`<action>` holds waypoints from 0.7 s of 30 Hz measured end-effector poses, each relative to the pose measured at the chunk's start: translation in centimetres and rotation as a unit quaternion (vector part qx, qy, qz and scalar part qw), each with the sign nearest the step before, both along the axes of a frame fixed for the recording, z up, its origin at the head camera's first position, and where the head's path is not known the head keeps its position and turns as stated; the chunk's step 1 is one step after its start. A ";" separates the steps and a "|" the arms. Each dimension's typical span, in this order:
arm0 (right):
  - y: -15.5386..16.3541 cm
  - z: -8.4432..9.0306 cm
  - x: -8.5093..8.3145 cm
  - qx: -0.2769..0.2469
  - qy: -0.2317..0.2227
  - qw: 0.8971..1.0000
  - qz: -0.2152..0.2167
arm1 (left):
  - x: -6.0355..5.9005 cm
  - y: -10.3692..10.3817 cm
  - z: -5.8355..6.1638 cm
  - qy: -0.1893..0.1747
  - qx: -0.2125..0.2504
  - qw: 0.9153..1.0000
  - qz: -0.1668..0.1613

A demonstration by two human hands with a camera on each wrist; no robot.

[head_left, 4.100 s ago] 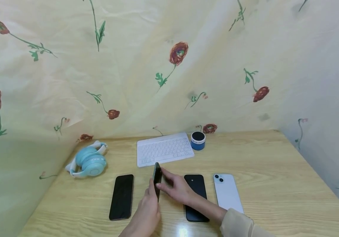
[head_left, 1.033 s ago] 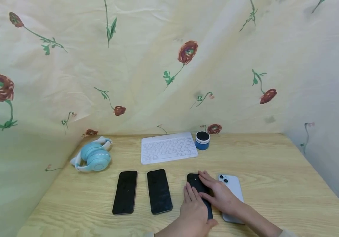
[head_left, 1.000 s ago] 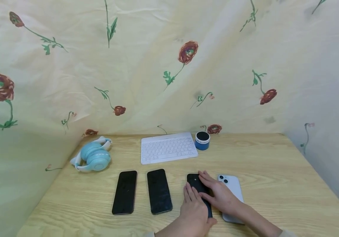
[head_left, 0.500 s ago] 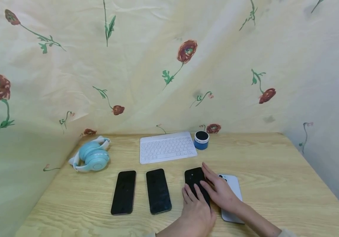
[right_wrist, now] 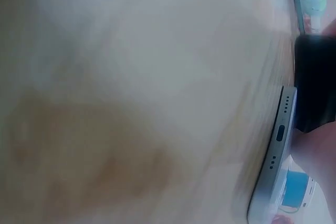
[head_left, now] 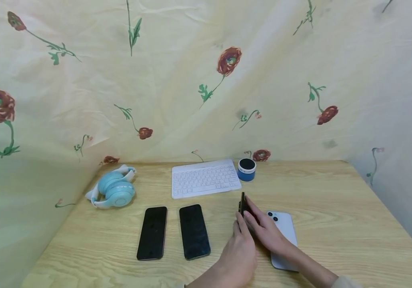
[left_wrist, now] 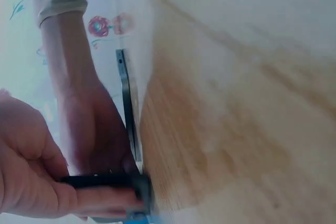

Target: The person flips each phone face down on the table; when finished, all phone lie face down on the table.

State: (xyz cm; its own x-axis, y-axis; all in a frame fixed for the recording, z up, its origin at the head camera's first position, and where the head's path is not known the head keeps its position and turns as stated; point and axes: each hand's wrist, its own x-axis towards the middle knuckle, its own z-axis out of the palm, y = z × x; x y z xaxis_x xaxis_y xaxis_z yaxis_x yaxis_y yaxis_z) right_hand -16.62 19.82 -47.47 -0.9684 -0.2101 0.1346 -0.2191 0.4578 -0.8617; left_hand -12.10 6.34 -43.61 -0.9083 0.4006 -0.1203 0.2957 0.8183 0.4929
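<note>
A black smartphone [head_left: 242, 203] stands tilted up on its edge between my two hands in the head view, its camera bump facing left. My left hand [head_left: 240, 250] holds it from the left and near side. From the right, my right hand [head_left: 268, 232] grips it, fingers at the far end. The left wrist view has the left hand [left_wrist: 31, 166] with its fingers along the dark phone [left_wrist: 139, 190]. In the right wrist view the phone's dark face [right_wrist: 314, 82] appears beside the right fingers. A white smartphone [head_left: 286, 230] lies back up, partly under the right forearm.
Two dark smartphones, one [head_left: 152, 233] further left and one [head_left: 194, 232] nearer, lie screen up. Behind them are light blue headphones [head_left: 116, 188], a white keyboard [head_left: 206, 179] and a blue speaker [head_left: 247, 170]. A flowered cloth [head_left: 177, 80] hangs behind the wooden table [head_left: 335, 208].
Earlier, both hands held another phone upright; it now lies screen up. The black phone lay back up under both hands, slid slightly away, and has since been raised onto its edge.
</note>
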 end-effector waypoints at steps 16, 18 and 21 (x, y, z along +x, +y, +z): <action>-0.8 -0.7 0.2 0.117 0.093 0.989 0.000 | -0.3 -1.8 -0.8 0.036 -0.005 0.999 0.008; -1.0 -0.7 0.2 0.131 0.101 0.986 -0.001 | -0.4 -1.9 -0.9 0.042 -0.020 0.999 0.011; -1.3 -0.8 0.5 0.157 0.106 0.982 0.001 | -0.7 -2.2 -1.0 0.017 -0.032 0.999 0.021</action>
